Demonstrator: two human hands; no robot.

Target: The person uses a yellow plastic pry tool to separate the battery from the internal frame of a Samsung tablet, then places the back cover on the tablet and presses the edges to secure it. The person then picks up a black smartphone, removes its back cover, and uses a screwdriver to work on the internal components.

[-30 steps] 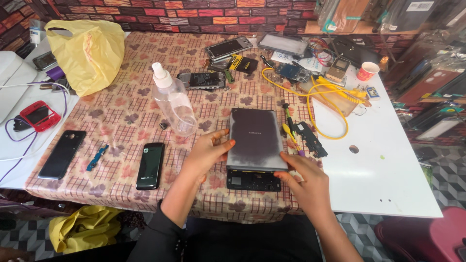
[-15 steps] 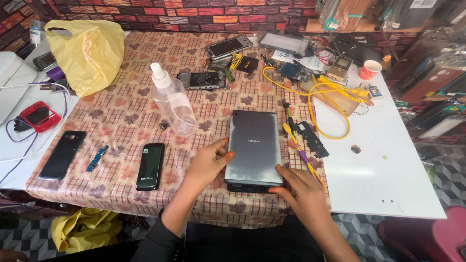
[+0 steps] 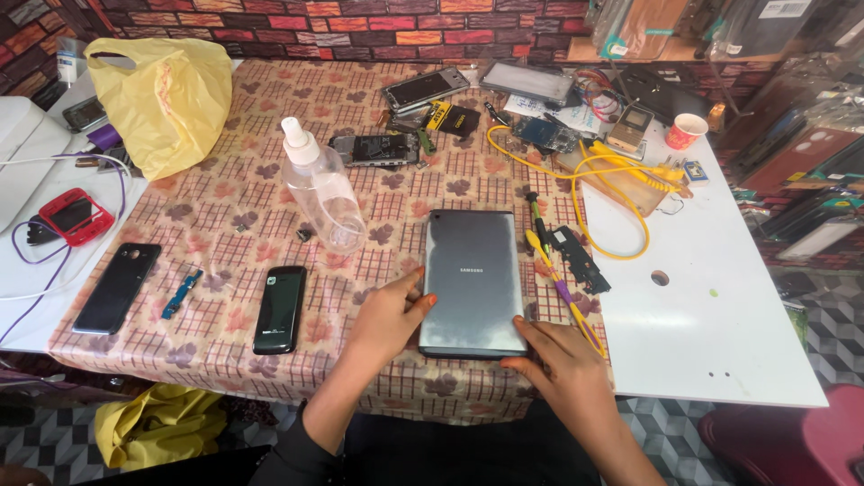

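A grey tablet [image 3: 472,279] lies back-side up and flat on the patterned tablecloth [image 3: 234,234]. My left hand [image 3: 389,315] rests against its left edge, thumb on the back cover. At the near right corner, my right hand [image 3: 556,364] presses with its fingertips on the cover. Both hands touch the tablet; neither lifts it.
A clear spray bottle [image 3: 319,189] stands left of the tablet. Two black phones [image 3: 280,309] [image 3: 117,288] and a small blue part [image 3: 182,293] lie further left. Screwdrivers [image 3: 553,274], yellow cable [image 3: 621,189], phone parts, a paper cup [image 3: 687,130] and a yellow bag [image 3: 166,99] fill the back.
The tablet's back cover was raised over a dark lower part a second ago; now it lies flat and closed. Both hands moved to its near edges.
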